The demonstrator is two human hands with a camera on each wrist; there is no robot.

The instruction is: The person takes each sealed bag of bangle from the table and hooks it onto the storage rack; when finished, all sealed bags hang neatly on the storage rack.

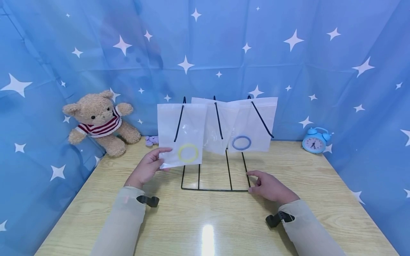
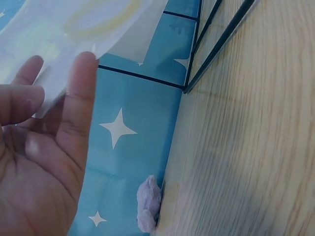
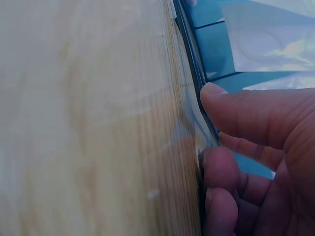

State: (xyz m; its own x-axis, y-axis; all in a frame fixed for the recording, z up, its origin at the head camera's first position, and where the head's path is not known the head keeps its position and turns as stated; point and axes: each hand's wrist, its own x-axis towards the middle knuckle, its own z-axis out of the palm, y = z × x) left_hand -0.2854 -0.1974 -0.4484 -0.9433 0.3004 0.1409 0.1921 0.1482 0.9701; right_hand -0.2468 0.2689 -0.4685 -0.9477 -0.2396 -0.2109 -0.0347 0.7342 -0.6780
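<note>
A black wire display rack (image 1: 208, 190) stands on the table, with three white-and-clear plastic bags hung on its slanting prongs. The left bag (image 1: 168, 124) shows a yellow ring (image 1: 180, 153) through its front. My left hand (image 1: 147, 167) pinches that bag's lower left corner between thumb and fingers. Partly behind it hangs the middle bag (image 1: 211, 142), whose contents I cannot make out. In the right bag (image 1: 256, 131) lies a blue ring (image 1: 241, 149). At the base's front right corner my right hand (image 1: 270, 186) holds the wire, thumb and fingers around it in the right wrist view.
A teddy bear (image 1: 99, 129) in a striped top leans at the back left. Close to the left bag lies a small purple plush (image 1: 150, 140). A blue alarm clock (image 1: 315, 142) stands at the back right, before a starry blue curtain (image 1: 272, 21).
</note>
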